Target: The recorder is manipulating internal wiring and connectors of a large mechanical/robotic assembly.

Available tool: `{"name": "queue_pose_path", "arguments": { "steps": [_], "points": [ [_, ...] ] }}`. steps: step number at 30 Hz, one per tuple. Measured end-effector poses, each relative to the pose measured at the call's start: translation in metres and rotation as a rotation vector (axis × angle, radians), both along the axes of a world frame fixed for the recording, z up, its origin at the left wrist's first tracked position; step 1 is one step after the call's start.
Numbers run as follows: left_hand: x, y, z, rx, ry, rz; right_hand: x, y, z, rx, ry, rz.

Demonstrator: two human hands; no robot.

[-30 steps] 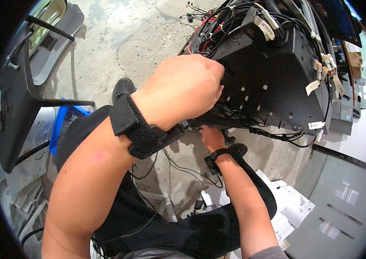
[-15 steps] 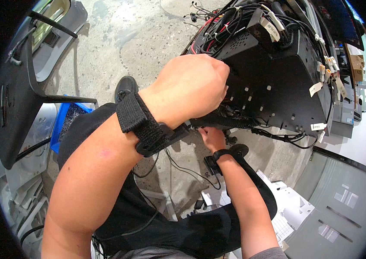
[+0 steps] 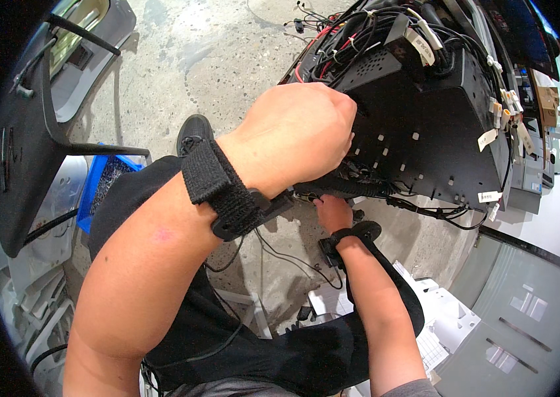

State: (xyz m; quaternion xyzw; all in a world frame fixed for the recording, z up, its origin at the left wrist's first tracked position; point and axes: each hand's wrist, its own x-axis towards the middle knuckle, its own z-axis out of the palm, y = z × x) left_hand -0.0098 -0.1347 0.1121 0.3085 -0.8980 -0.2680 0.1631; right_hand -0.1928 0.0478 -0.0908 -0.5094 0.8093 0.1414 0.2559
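My left hand [image 3: 296, 135] is closed in a fist at the near left edge of a black metal housing [image 3: 425, 126]. Its fingers curl down on the far side, so anything in them is hidden. Lower down, my right hand [image 3: 335, 214] is closed beside the underside of the housing. A small shiny piece [image 3: 306, 196] shows at its fingertips, too small to name. Both wrists wear black straps; the left one [image 3: 217, 188] is wide and woven. A black sleeved cable bundle [image 3: 366, 189] runs just above my right hand.
Tangled black and red wires [image 3: 346, 40] and tagged connectors [image 3: 505, 106] crowd the housing's top and right side. On the left stand a blue bin [image 3: 98, 192] of small parts and a black-framed chair [image 3: 35, 145]. White papers [image 3: 439, 317] lie at lower right. Thin cables hang between my arms.
Both hands have shifted slightly to the right, the right one also a little toward me. Both stay closed, and the housing appears slightly lower and farther right in view.
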Motion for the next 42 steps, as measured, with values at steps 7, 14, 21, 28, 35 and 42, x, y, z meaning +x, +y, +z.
{"name": "queue_pose_path", "arguments": {
  "steps": [7,14,21,28,35,42],
  "points": [
    [-0.003,0.001,0.003,0.019,-0.045,0.012,-0.004,0.011,-0.016,-0.188,-0.044,0.078],
    [-0.005,0.001,0.001,-0.018,0.021,-0.003,-0.011,0.010,-0.020,-0.227,-0.054,0.210],
    [-0.001,-0.002,0.000,0.012,-0.009,0.014,-0.002,0.005,-0.010,-0.067,-0.004,0.203],
    [0.002,-0.001,0.001,0.012,0.039,0.016,-0.015,0.017,-0.035,-0.299,-0.032,0.011],
    [0.003,-0.002,0.003,0.043,-0.039,0.010,-0.013,0.015,-0.026,-0.097,-0.143,-0.210],
    [0.002,-0.002,0.004,0.045,-0.012,0.006,-0.010,0.018,-0.024,-0.301,-0.140,-0.121]
  ]
}}
